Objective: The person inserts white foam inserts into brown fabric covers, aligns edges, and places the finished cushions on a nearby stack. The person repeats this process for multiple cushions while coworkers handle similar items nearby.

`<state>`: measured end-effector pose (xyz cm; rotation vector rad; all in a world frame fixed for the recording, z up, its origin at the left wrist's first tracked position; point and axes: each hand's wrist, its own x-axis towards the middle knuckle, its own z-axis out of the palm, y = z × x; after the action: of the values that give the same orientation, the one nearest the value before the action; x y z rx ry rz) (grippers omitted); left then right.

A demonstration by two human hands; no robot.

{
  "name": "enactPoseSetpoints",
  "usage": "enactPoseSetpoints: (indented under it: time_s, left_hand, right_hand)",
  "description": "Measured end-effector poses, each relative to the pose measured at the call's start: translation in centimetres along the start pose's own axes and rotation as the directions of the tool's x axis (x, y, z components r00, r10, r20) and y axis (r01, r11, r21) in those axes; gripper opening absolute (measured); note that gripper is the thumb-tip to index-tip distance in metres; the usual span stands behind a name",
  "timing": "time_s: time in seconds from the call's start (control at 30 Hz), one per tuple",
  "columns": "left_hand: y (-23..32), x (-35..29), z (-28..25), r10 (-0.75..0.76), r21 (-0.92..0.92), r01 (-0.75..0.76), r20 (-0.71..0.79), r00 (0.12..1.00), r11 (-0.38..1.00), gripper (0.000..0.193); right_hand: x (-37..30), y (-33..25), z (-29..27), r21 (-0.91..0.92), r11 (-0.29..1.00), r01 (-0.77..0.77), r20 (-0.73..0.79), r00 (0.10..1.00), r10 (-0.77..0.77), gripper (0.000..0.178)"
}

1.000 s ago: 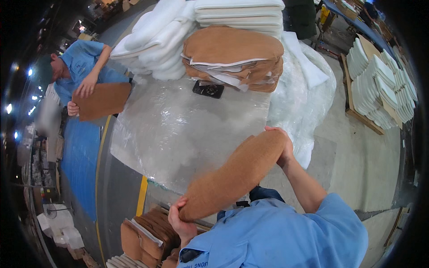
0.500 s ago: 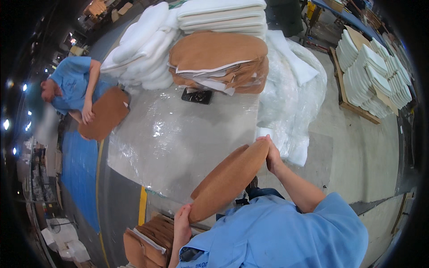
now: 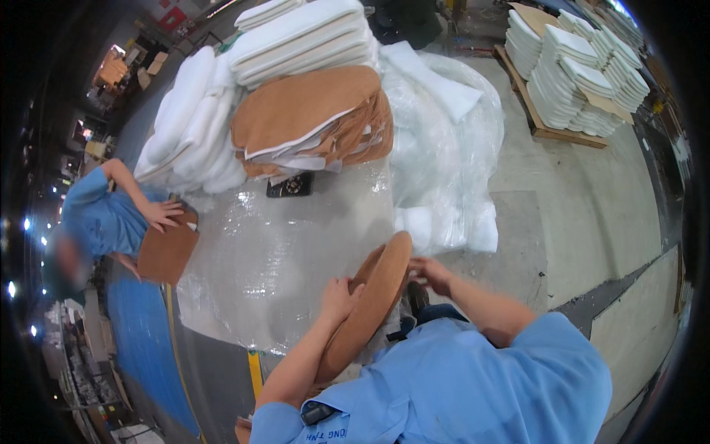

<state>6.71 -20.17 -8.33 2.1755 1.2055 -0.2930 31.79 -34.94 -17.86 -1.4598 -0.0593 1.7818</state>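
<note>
At lower centre, the brown pad (image 3: 376, 305) is slanting lengthwise toward upper right, the left hand (image 3: 340, 300) gripping its left side, the right hand (image 3: 432, 274) loosely open beside its upper end.

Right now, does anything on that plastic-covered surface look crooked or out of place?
The brown stack looks askew: beneath its top piece, layers jut out unevenly, with white edges poking through. A small black object by its near side also looks out of place among the soft-looking pieces.
</note>
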Motion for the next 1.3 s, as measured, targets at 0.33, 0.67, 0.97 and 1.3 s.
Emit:
enactPoseSetpoints:
  time_s: [0.33,0.67,0.97,1.3]
  left_hand:
    - [1.5,-0.8,4.4,-0.112,-0.097,0.096,-0.179,0.978,0.991,0.030]
    - [3.1,3.7,1.0,-0.189,-0.282,0.139,-0.157,0.969,0.949,0.047]
    - [6.4,7.3,2.4,-0.231,-0.281,0.197,-0.094,0.968,0.939,0.041]
    - [6.7,8.1,2.8,-0.222,-0.165,0.185,-0.244,0.944,0.969,0.029]
  right_hand:
    - [-4.5,2.3,6.9,0.271,0.856,0.440,-0.117,0.898,-0.424,0.028]
    - [-0.3,-1.7,5.9,0.243,0.882,0.404,-0.179,0.912,-0.368,0.034]
    - [-0.6,-0.9,4.1,0.669,0.731,0.133,0.000,0.984,-0.180,0.029]
    - [0.4,-3.2,4.7,0.748,0.652,0.121,-0.085,0.993,-0.087,0.045]
